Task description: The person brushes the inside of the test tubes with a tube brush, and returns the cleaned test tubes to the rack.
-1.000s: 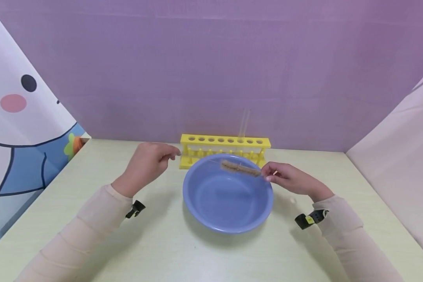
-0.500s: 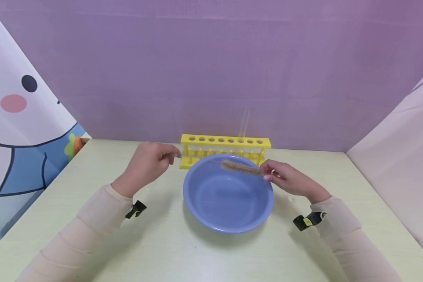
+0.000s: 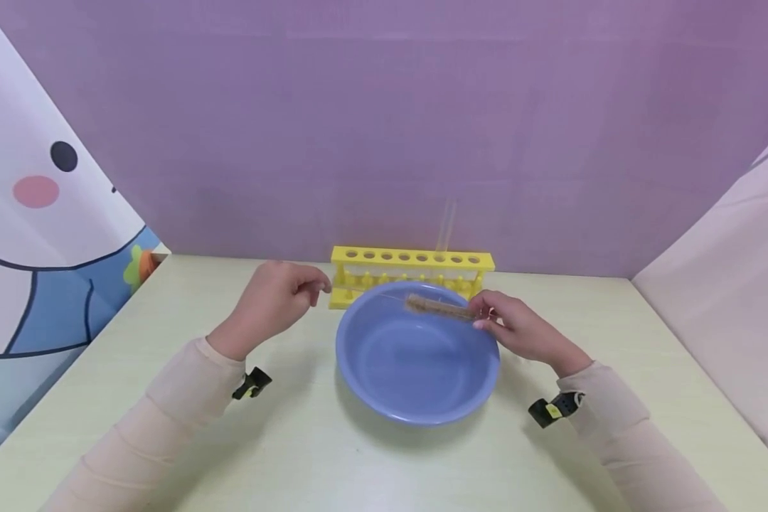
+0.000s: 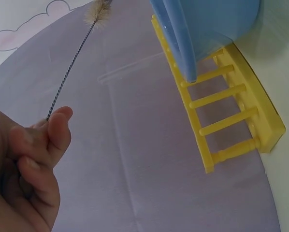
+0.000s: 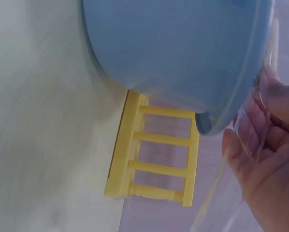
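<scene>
My left hand (image 3: pixel 269 302) pinches the twisted-wire handle (image 4: pixel 69 72) of a test tube brush (image 3: pixel 416 304) between thumb and fingertips. Its tan bristles (image 4: pixel 98 13) lie above the far part of a blue basin (image 3: pixel 416 412). On the basin's right, my right hand (image 3: pixel 518 326) grips a clear test tube (image 5: pixel 274 41); most of the bristle length appears to sit inside it, with a fluffy end sticking out to the left. Glare and the fingers hide much of the tube.
A yellow test tube rack (image 3: pixel 412 257) stands behind the basin, partly hidden by it. One clear tube (image 3: pixel 446 226) stands upright in the rack. A purple cloth (image 3: pixel 384 128) hangs behind the pale table (image 3: pixel 281 441).
My right hand has shifted slightly left toward the brush. The bristles look narrower near it. My left hand keeps its hold, and the whole head view has shifted a little.
</scene>
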The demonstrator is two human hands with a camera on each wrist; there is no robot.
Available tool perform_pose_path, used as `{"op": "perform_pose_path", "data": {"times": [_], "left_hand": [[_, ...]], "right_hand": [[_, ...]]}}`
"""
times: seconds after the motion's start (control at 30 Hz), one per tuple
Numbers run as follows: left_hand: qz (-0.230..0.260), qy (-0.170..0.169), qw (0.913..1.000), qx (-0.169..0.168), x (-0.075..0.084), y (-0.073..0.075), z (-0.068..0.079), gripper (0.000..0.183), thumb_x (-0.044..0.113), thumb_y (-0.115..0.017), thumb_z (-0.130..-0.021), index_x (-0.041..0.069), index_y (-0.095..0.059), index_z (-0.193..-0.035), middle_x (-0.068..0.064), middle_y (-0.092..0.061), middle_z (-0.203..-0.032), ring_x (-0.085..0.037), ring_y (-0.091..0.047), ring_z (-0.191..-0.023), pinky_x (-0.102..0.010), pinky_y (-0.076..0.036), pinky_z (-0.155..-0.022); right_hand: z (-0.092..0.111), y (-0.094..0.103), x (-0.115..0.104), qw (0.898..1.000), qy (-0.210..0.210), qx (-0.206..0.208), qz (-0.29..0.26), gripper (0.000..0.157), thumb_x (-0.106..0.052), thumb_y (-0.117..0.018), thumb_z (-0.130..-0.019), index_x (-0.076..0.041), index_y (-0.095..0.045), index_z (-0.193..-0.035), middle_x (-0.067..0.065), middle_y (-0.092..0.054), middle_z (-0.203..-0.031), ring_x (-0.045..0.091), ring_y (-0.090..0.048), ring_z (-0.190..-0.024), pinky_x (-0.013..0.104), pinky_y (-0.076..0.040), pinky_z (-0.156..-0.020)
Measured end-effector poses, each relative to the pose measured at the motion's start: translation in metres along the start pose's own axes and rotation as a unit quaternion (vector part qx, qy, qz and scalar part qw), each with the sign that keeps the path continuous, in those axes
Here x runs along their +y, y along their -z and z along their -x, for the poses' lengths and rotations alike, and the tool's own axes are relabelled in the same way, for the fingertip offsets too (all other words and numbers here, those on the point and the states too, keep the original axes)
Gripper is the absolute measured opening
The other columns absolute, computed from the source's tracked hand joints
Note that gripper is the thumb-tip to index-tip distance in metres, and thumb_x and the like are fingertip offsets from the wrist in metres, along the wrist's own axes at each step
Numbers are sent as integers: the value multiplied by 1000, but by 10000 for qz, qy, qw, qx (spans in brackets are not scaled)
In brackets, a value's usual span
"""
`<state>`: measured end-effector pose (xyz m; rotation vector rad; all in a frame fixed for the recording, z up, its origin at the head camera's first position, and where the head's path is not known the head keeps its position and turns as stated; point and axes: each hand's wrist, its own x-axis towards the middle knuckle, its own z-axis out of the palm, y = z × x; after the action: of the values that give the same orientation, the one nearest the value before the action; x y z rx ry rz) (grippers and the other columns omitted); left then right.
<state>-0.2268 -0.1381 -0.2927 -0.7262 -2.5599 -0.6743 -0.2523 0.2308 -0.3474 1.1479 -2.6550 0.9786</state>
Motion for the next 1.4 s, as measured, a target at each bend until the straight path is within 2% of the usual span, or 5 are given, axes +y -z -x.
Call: {"op": "perform_pose_path", "data": {"times": [0.4, 0.7, 1.03, 1.27, 1.4], "left_hand": [[148, 291, 9990, -313, 3, -5, -4, 32, -9, -45, -83, 8, -72, -81, 6, -55, -57, -11, -48, -54, -29, -43, -60], [442, 440, 9969, -472, 4, -5, -9, 30, -7, -45, -86, 7, -72, -83, 5, -55, -56, -13, -50, -55, -31, -43, -62], [738, 700, 9920, -743, 11, -4, -17, 29, -2, -46, -89, 11, -71, -81, 4, -56, -57, -15, -51, -58, -31, -43, -62], [1481, 1189, 9758, -1086, 10, -3, -20, 26, 2, -46, -93, 9, -69, -84, -6, -58, -61, -18, -46, -46, -30, -42, -47], [1755, 1336, 9685, -1160, 9, -5, -20, 26, 2, -45, -93, 8, -69, -84, -7, -57, -61, -18, -43, -45, -29, -40, -46]], "right_hand": [[-2, -10, -5, 9967, -182, 628, 472, 21, 5, -64, -83, -3, -56, -102, 3, -58, -92, 18, -53, -86, 31, -49, -74], [-4, -11, -10, 9953, -132, 772, 575, 24, 7, -64, -82, -1, -55, -104, 6, -58, -95, 21, -53, -89, 39, -50, -77], [-3, -14, -10, 9913, -254, 1027, 778, 27, 5, -67, -81, -2, -53, -103, 7, -57, -95, 21, -52, -87, 40, -50, -76], [-4, -16, -14, 9863, -112, 1338, 957, 28, 6, -68, -79, -1, -52, -101, 7, -56, -93, 20, -51, -87, 39, -50, -73], [-5, -17, -17, 9827, -106, 1480, 1106, 27, 6, -69, -79, 0, -53, -100, 8, -56, -93, 22, -51, -87, 36, -50, -72]]}}
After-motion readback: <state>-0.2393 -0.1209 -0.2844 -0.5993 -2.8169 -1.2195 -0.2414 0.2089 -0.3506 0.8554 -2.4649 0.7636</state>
